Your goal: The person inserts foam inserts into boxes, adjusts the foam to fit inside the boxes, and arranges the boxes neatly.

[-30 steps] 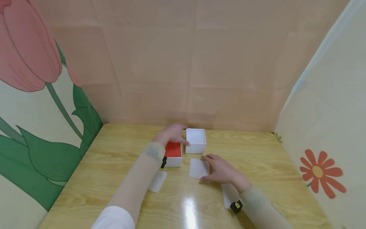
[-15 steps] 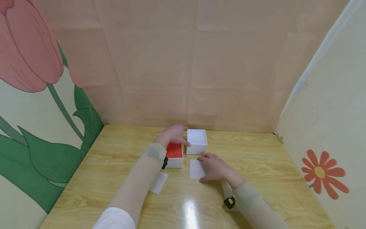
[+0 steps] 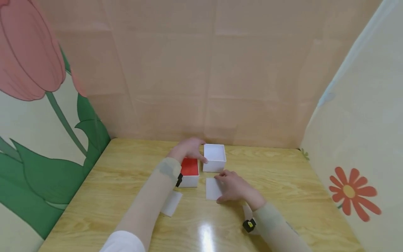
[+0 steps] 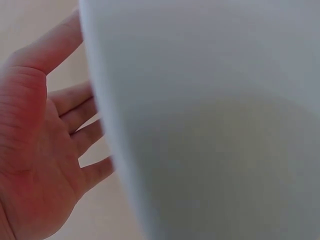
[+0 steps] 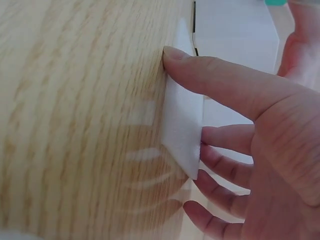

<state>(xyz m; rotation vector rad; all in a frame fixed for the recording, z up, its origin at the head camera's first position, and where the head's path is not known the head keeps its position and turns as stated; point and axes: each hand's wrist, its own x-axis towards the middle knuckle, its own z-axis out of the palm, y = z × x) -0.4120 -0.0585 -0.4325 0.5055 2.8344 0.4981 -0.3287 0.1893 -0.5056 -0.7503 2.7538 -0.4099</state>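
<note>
The middle of the desk (image 3: 126, 182) is taken up by a red-topped box (image 3: 190, 171), an open white box (image 3: 214, 157) and flat white cards (image 3: 212, 189); broad open strips are left along the left and right edges.

Looking like a staged tabletop booth: a wooden table (image 3: 126, 182) sitting boxed in by peach cloth backdrop (image 3: 201, 70) and flower-printed side panels (image 3: 34, 115) surrounding the hands.
</note>
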